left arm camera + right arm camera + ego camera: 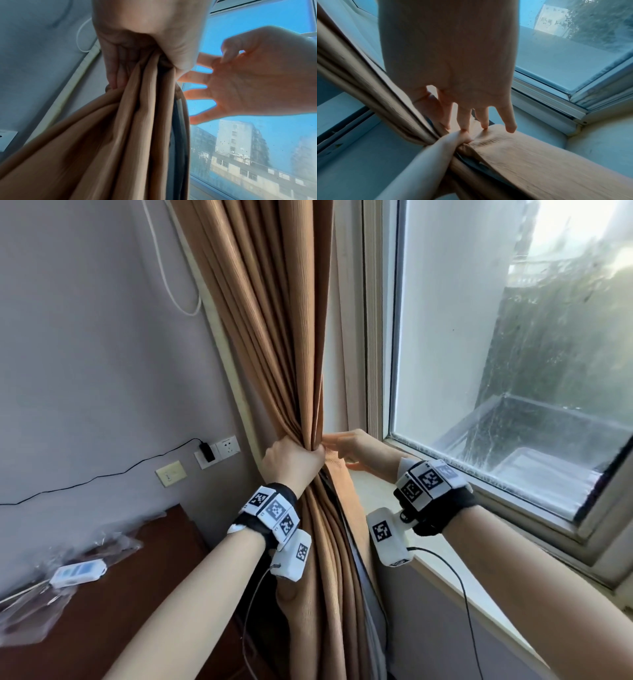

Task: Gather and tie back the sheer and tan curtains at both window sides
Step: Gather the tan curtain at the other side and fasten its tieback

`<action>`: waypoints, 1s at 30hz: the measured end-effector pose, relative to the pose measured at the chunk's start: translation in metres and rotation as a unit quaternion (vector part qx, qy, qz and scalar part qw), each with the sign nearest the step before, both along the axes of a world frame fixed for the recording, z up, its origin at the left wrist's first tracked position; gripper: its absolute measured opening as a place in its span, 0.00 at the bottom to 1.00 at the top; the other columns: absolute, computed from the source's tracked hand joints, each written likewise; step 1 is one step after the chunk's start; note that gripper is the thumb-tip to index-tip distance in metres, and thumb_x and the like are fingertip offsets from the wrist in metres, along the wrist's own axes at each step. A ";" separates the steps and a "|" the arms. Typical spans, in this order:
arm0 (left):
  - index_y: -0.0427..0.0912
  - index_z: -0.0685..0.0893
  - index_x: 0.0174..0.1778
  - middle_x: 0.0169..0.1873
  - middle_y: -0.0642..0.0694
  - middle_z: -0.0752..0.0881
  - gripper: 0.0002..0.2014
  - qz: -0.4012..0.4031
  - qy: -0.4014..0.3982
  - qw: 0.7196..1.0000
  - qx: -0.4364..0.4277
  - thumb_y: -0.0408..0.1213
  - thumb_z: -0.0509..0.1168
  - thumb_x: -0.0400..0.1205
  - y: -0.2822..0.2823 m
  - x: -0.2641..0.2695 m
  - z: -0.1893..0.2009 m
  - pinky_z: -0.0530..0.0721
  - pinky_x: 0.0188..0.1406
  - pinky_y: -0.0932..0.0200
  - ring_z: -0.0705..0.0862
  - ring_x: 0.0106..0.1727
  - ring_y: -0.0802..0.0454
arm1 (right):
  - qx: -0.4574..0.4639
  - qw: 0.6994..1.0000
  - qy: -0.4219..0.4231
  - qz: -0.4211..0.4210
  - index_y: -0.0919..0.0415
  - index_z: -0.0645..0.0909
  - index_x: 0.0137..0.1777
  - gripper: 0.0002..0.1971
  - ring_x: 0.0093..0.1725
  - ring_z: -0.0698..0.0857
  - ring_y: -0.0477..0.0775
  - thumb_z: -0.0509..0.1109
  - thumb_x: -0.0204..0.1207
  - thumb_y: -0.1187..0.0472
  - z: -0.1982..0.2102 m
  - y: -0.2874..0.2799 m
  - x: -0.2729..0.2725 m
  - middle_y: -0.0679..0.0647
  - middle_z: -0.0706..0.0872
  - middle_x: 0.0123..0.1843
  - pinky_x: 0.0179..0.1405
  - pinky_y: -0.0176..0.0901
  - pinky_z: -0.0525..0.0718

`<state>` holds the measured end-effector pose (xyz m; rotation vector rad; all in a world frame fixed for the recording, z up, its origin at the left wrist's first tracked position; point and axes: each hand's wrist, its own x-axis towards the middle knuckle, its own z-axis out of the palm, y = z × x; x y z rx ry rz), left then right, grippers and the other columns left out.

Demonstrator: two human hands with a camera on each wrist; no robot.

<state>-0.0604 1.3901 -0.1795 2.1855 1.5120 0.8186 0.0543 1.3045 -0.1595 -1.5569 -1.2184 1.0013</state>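
The tan curtain (274, 337) hangs at the window's left side, bunched into a tight waist. My left hand (294, 460) grips that bunch (137, 94) at sill height, fingers curled round the folds. A dark band (178, 121) runs down the bunch's window side; whether it is a tie-back or lining I cannot tell. My right hand (342, 445) is just right of the bunch with fingers spread straight (202, 81), its fingertips (482, 124) touching the cloth beside the left hand (458, 136). No sheer curtain can be made out.
The window pane (513, 337) and pale sill (376, 491) lie to the right. At left are a grey wall with sockets (219, 451), a plugged black cable, a hanging white cord (178, 299), and a dark wood desk (102, 611) holding plastic bags and a white device (78, 573).
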 end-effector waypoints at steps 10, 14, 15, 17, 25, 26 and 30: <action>0.40 0.87 0.56 0.57 0.37 0.87 0.24 -0.034 0.031 0.998 -0.035 0.55 0.65 0.74 0.017 0.000 0.010 0.81 0.61 0.50 0.83 0.62 0.35 | 0.095 0.937 -0.298 -0.155 0.50 0.71 0.44 0.13 0.39 0.84 0.52 0.73 0.70 0.50 -0.083 -0.010 -0.026 0.48 0.86 0.38 0.35 0.45 0.79; 0.39 0.86 0.58 0.58 0.36 0.87 0.23 -0.039 0.036 0.998 -0.040 0.53 0.65 0.75 0.018 -0.001 0.012 0.80 0.61 0.51 0.82 0.63 0.35 | 0.060 0.879 -0.441 -0.172 0.53 0.72 0.38 0.09 0.40 0.85 0.65 0.66 0.75 0.52 -0.096 -0.001 -0.015 0.59 0.86 0.38 0.34 0.45 0.71; 0.39 0.86 0.57 0.58 0.36 0.87 0.23 -0.040 0.037 0.998 -0.041 0.52 0.65 0.74 0.018 -0.001 0.013 0.80 0.61 0.51 0.82 0.63 0.35 | 0.068 0.869 -0.460 -0.171 0.55 0.74 0.39 0.08 0.40 0.85 0.65 0.66 0.75 0.54 -0.095 0.000 -0.008 0.60 0.86 0.39 0.34 0.45 0.71; 0.39 0.86 0.57 0.58 0.36 0.87 0.22 -0.046 0.040 0.997 -0.046 0.50 0.66 0.74 0.019 -0.003 0.013 0.81 0.60 0.52 0.82 0.63 0.35 | 0.090 0.844 -0.508 -0.148 0.59 0.76 0.44 0.05 0.40 0.85 0.65 0.65 0.75 0.57 -0.092 0.001 0.005 0.59 0.86 0.41 0.33 0.47 0.74; 0.40 0.85 0.60 0.61 0.36 0.85 0.22 -0.059 0.057 0.995 -0.048 0.50 0.67 0.74 0.022 -0.005 0.017 0.79 0.61 0.53 0.81 0.64 0.35 | 0.201 0.762 -0.614 -0.041 0.60 0.82 0.48 0.06 0.55 0.79 0.60 0.68 0.74 0.69 -0.097 -0.001 0.030 0.63 0.75 0.62 0.21 0.49 0.84; 0.39 0.85 0.60 0.61 0.36 0.85 0.22 -0.060 0.057 0.996 -0.047 0.49 0.67 0.75 0.023 -0.005 0.017 0.79 0.61 0.53 0.81 0.64 0.35 | 0.187 0.775 -0.603 -0.040 0.60 0.84 0.46 0.06 0.60 0.78 0.61 0.69 0.73 0.70 -0.102 -0.001 0.029 0.63 0.73 0.66 0.24 0.50 0.86; 0.38 0.84 0.61 0.61 0.35 0.85 0.23 -0.053 0.066 0.995 -0.049 0.49 0.66 0.75 0.025 -0.006 0.017 0.79 0.62 0.52 0.80 0.65 0.35 | 0.218 0.853 -0.465 -0.096 0.58 0.80 0.37 0.10 0.67 0.76 0.64 0.66 0.72 0.74 -0.120 0.000 0.012 0.64 0.70 0.70 0.49 0.57 0.87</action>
